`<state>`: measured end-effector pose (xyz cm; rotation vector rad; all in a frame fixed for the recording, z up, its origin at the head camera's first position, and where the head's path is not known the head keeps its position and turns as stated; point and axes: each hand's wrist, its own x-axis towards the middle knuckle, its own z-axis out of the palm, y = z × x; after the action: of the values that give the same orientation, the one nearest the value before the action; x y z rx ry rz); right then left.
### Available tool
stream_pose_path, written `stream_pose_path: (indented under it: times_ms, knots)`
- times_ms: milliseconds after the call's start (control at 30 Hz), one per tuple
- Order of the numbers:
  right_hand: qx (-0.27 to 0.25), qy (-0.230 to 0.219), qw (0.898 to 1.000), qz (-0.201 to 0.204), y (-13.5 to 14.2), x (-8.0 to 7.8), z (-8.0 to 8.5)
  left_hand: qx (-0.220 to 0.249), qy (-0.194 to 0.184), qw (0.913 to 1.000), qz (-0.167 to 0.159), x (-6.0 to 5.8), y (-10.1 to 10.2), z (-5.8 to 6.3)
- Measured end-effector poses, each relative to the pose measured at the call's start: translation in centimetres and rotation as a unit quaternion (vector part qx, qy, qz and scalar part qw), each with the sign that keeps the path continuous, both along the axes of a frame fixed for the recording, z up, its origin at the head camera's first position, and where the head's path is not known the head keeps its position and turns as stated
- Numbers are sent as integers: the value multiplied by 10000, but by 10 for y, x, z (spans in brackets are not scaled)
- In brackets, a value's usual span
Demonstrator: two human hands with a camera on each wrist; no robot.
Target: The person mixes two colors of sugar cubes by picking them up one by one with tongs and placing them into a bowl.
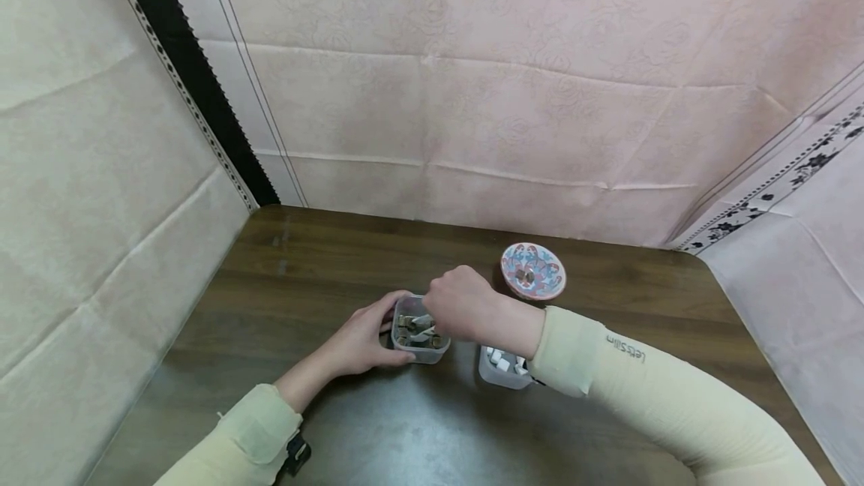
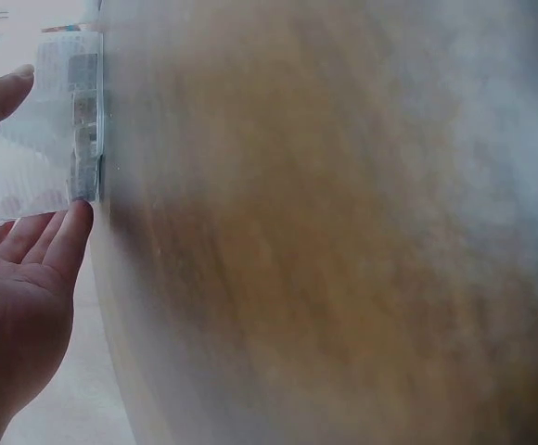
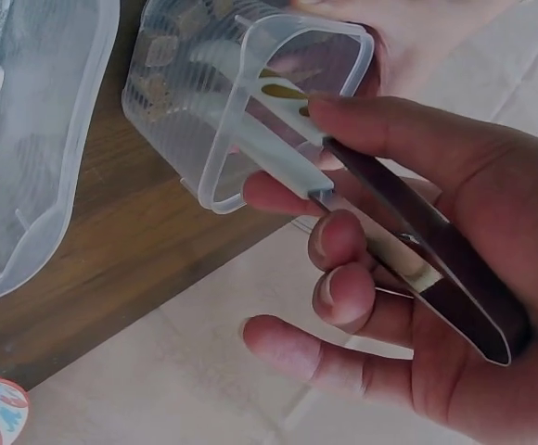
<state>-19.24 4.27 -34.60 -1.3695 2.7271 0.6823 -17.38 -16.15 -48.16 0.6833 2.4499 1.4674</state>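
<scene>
My left hand (image 1: 367, 336) grips a small clear plastic tub (image 1: 430, 356) from its left side, thumb at the near wall and fingers behind. Several brown cubes (image 3: 155, 93) lie inside that tub. With the right hand (image 1: 466, 302) I hold metal tongs (image 3: 283, 162) with white tips, thumb on one arm and fingers on the other. Their tips reach down through the tub's mouth among the cubes. Whether a cube sits between the tips I cannot tell. The left wrist view shows the left hand's thumb and fingers against the tub wall.
A second clear tub (image 1: 502, 377) with several white blocks (image 1: 498, 359) stands to the right, partly under the right forearm. Farther back is a round patterned dish (image 1: 544, 284) with a brown piece (image 1: 523, 274) in it. Cloth (image 1: 472, 118) hangs behind the wooden table (image 1: 324, 253).
</scene>
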Motion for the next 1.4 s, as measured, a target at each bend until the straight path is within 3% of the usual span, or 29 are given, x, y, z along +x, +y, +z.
stream_pose_path:
  times_ms: [333,867,1400]
  knots:
    - [49,-65,9993,-375,3,1,5,-16,24,10000,5,-2,0,1]
    - [69,40,10000,-10,-4,-12,0,-59,67,9999,44,-1,1,0]
    - [409,67,9991,41,-17,-10,-2,-100,15,9999,65,1,0,1]
